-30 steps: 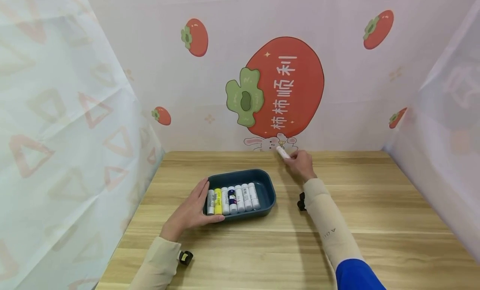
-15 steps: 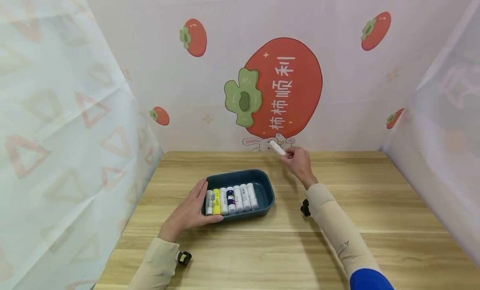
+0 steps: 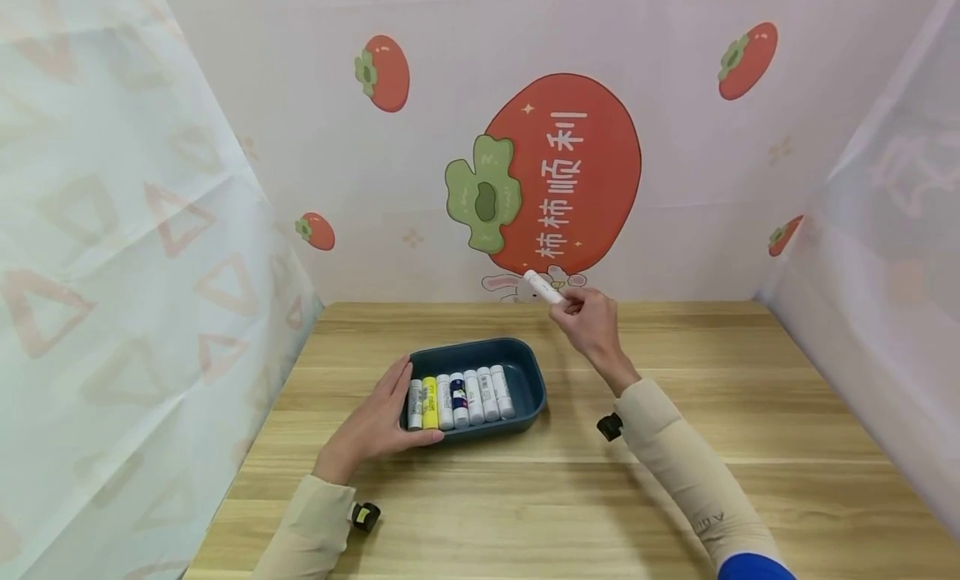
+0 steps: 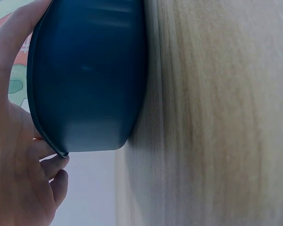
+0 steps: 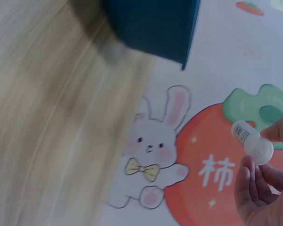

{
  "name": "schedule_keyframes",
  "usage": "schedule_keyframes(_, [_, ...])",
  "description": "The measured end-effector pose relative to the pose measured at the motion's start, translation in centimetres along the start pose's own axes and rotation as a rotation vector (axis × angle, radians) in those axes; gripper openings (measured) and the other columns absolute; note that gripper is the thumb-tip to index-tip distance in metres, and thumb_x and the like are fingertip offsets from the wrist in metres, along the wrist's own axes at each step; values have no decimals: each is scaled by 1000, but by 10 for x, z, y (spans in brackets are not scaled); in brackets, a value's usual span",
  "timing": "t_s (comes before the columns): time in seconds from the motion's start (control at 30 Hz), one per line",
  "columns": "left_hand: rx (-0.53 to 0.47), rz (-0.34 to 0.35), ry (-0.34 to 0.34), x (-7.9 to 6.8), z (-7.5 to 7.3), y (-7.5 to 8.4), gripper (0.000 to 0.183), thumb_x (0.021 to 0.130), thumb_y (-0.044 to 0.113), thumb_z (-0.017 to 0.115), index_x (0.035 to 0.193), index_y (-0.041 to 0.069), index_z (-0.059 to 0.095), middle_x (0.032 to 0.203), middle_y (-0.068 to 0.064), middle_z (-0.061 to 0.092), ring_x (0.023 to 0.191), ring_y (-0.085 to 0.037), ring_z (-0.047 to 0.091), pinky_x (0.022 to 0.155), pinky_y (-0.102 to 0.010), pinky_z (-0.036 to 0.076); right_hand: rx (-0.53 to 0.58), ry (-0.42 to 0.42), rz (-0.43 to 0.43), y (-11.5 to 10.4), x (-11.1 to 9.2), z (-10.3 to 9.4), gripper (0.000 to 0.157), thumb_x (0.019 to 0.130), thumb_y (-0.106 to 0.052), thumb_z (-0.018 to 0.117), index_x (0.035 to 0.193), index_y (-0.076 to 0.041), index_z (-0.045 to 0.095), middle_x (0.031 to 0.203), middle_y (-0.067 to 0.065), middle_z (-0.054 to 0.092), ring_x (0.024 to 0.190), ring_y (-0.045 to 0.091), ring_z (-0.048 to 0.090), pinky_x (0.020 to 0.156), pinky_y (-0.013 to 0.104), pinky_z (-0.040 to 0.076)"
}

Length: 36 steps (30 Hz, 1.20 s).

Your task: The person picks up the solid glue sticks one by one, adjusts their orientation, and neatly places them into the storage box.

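My left hand [image 3: 371, 430] grips the left end of a dark blue tray [image 3: 531, 388], thumb at the near side and fingers at the far side. In the left wrist view, fingertips curl over the rim of the tray [image 4: 89, 80]. Inside stands a side-by-side row of several glue sticks [image 3: 477, 397], mostly white, one yellow [image 3: 430, 403] and one with a dark blue label. Up beyond the tray's far right corner, my right hand [image 3: 594, 326] pinches a white glue stick [image 3: 543, 287] by one end. Its barcode label shows in the right wrist view, where the glue stick [image 5: 247, 139] is tilted.
The tray sits on a wood-grain table [image 3: 540, 513]. Behind it rises a wall sheet [image 3: 675, 230] printed with persimmons and a rabbit. Patterned sheets [image 3: 135, 313] flank both sides. Free room in the tray lies at its right end.
My right hand has lifted the glue stick a little higher and moved it left, toward above the tray. The left hand keeps its grip on the tray.
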<state>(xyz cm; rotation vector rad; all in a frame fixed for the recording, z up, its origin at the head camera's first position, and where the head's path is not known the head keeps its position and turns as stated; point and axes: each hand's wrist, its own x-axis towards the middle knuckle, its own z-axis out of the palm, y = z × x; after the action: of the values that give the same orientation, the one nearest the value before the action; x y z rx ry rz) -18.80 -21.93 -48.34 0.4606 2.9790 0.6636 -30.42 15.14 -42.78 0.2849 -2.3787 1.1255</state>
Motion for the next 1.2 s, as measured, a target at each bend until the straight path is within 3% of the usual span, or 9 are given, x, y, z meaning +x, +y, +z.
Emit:
schedule_keyframes(0.33, [2,8,6,1,-1,-1,138,76,85,71,170,4,10,179,-15,7,165,-37,16,130,-59,30,43,49,-105,-36,-17,-15,18,88,-13,77,102,-2,80,91,16,75,77,26,71,68,38,62])
schedule_keyframes(0.63, [10,9,-8,1,-1,0,138,77,85,70,170,4,9,180,-14,5,166,-36,14,130,-58,29,9,68,-235,-44,-42,-22,16,85,-8,80,99,0,79,89,14,75,77,26,72,71,42,67])
schedule_keyframes(1.2, [1,18,-6,1,-1,0,138,77,83,72,170,3,9,180,-14,5,166,-36,14,130,-58,29,-169,-50,-259,-36,-88,5,21,82,-9,85,100,1,79,89,12,71,77,20,66,65,31,60])
